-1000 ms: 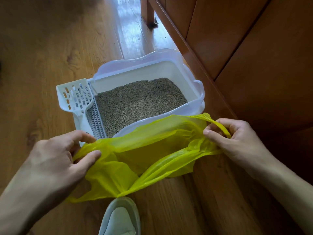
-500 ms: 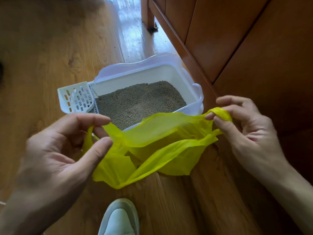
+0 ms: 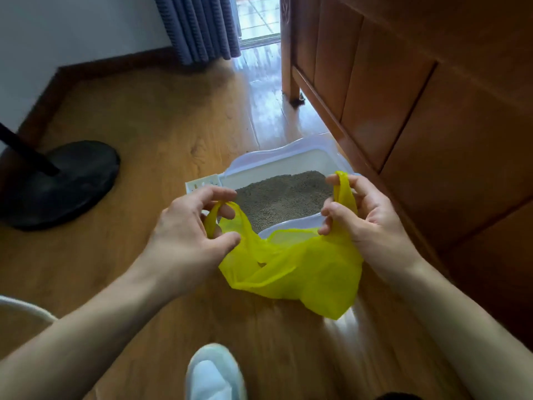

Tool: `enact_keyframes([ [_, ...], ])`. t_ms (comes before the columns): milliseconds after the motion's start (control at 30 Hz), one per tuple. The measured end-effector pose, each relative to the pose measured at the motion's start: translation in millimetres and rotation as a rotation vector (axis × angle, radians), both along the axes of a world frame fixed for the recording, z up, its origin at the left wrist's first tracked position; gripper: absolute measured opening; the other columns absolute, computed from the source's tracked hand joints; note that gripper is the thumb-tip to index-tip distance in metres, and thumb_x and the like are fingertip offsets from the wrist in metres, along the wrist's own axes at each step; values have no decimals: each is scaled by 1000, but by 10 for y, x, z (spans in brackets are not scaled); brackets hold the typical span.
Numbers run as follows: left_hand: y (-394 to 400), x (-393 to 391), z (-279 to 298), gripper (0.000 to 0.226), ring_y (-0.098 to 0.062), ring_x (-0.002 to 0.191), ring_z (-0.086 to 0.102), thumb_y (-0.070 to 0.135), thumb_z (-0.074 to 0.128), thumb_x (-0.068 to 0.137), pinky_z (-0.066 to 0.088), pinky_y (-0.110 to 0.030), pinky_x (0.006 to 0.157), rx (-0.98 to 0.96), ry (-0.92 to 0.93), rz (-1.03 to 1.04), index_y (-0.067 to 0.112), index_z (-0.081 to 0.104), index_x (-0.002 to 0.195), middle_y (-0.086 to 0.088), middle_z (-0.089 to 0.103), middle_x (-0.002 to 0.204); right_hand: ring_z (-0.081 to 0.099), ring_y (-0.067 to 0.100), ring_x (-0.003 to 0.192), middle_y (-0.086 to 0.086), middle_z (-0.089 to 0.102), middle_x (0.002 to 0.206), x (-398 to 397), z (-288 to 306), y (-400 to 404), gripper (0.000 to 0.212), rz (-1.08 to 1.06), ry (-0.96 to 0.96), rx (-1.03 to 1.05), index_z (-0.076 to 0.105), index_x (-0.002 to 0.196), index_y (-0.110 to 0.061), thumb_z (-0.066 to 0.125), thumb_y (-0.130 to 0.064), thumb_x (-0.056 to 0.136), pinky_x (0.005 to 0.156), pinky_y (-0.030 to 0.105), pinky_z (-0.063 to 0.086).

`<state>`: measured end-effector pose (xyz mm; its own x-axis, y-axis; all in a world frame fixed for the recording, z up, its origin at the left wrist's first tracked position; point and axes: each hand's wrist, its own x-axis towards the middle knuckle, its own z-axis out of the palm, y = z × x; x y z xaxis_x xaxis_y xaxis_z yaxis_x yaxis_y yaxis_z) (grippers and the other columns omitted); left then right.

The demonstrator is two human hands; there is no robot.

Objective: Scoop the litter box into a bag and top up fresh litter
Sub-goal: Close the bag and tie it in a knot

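Note:
A yellow plastic bag (image 3: 300,269) hangs between my hands above the wooden floor, in front of the litter box (image 3: 277,157). My left hand (image 3: 190,235) grips the bag's left handle loop. My right hand (image 3: 363,217) grips the right handle loop, which sticks up past the fingers. The white litter box holds grey-brown litter (image 3: 282,194). Only a corner of the white slotted scoop (image 3: 202,183) shows at the box's left side, behind my left hand.
A wooden cabinet (image 3: 403,96) runs along the right, close to the box. A black round stand base (image 3: 63,180) sits on the floor at left. My white shoe (image 3: 213,373) is at the bottom. Grey curtain (image 3: 199,24) hangs at the back.
Both hands have lifted the bag off the floor and moved closer together, holding the handles. The view has tilted up, showing the stand base and curtain.

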<state>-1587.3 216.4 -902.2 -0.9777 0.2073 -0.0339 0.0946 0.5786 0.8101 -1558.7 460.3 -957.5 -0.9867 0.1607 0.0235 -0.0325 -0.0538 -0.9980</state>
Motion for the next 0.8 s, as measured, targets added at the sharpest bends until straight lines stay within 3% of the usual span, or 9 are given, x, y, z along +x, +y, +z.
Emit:
enact_keyframes([
  [67,-99,48,239,32,-25,60,65,-3,75,81,61,-42,62,70,-33,-31,22,73,100,-7,72,87,57,31,66,12,59,82,88,124,1,32,-32,66,-60,54,120,-14,52,6,95,68,41,51],
  [133,-194,108,459,24,-24,51,59,-2,70,86,54,-33,49,135,49,-76,19,74,97,-14,68,75,54,31,63,19,58,82,175,227,41,33,-63,128,-49,51,123,-10,49,8,96,63,36,50],
  [233,-353,23,398,20,-21,44,47,-3,64,90,43,-29,44,162,33,0,14,73,97,-16,60,60,54,25,57,19,59,77,217,136,69,34,-99,24,19,52,122,-11,49,9,95,60,33,48],
  [333,-356,19,311,27,-23,48,43,-11,58,91,40,-26,41,266,-49,9,12,71,99,-17,69,79,60,20,62,15,63,74,320,71,114,38,-73,-34,59,54,124,-16,53,7,94,63,34,51],
  [467,-385,-64,306,28,-18,46,45,-10,58,90,41,-24,38,381,-29,-70,12,70,103,-11,72,92,63,27,71,19,65,83,443,226,201,42,-48,38,121,51,129,-19,55,4,94,68,41,55],
  [567,-444,-176,194,28,-18,55,54,-2,72,81,48,-23,44,479,-138,-97,13,72,105,-15,72,103,67,35,80,14,67,93,524,181,191,60,-57,1,167,48,133,-30,63,6,88,76,49,57],
  [633,-486,-187,94,48,-22,75,64,9,86,68,56,-26,57,470,-163,-209,18,71,113,-10,72,113,66,39,91,13,66,100,622,114,172,78,0,9,240,41,140,-38,69,6,82,81,51,57],
  [700,-509,-166,-26,69,-19,88,68,1,90,56,60,-28,73,454,-142,-292,24,69,118,-4,70,121,67,31,93,10,66,102,727,44,122,94,15,28,289,30,146,-41,71,10,79,80,43,60],
  [800,-485,7,-226,74,-17,83,63,-3,77,58,58,-30,77,374,-56,-390,34,66,121,2,66,128,67,25,87,10,67,98,903,-111,-43,94,-82,93,330,27,148,-40,67,13,81,76,33,59],
])
